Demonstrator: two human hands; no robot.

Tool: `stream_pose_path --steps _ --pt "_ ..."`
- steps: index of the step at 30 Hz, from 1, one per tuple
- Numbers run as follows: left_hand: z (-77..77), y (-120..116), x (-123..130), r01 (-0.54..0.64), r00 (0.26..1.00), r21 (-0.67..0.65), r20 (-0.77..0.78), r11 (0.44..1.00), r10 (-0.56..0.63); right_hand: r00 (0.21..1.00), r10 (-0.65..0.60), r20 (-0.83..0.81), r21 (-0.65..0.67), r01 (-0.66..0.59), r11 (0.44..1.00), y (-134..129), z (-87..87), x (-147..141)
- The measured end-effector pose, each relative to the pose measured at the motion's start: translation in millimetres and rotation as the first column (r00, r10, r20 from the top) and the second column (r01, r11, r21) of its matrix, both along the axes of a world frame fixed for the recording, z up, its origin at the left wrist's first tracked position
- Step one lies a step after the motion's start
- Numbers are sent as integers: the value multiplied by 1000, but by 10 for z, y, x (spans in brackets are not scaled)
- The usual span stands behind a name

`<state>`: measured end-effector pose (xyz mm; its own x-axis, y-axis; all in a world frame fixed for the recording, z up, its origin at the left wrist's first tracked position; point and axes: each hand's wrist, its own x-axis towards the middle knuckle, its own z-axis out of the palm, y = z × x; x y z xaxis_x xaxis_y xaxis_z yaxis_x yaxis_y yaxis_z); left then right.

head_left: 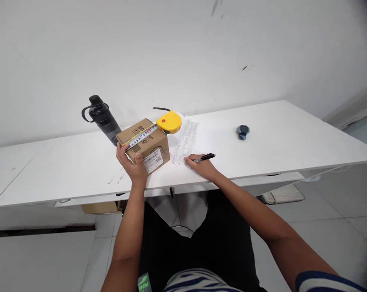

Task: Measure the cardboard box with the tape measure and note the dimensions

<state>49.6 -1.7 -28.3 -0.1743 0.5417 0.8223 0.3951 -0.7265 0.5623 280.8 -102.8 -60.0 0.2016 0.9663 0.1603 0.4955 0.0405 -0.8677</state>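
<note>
My left hand [133, 164] grips the near left corner of a small cardboard box [134, 152], its fingers at the left side and the thumb on the front face. Across the top of the box lies the blade of a yellow tape measure [169, 121], whose case rests at the right edge of the box. A white label [153, 160] is stuck on the front. My right hand [201, 166] is closed around a black pen [205, 157], resting at the lower end of a sheet of paper [186, 140] covered in small writing.
A dark water bottle [104, 119] with a loop handle stands behind the box on the left. A dark blue wristwatch [242, 132] lies farther right on the white table [271, 142]. The wall runs along the table's back edge. Below sits another cardboard box [100, 207].
</note>
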Motion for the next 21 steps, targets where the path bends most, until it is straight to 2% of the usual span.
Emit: stream_pose_path --steps 8,13,18,21 --pt "-26 7 1 -1 1000 -21 -10 1000 1 995 -60 -76 11 61 998 0 -52 9" --pt "-15 -9 4 -28 999 -29 -30 999 27 994 -103 -32 27 104 994 -9 -37 0" --pt "-11 -10 8 -14 1000 -19 -14 1000 14 998 -65 -24 21 66 998 -15 -40 3" --pt "-8 -11 8 -6 1000 -14 -8 1000 6 995 -90 -45 20 91 996 -17 -48 7"
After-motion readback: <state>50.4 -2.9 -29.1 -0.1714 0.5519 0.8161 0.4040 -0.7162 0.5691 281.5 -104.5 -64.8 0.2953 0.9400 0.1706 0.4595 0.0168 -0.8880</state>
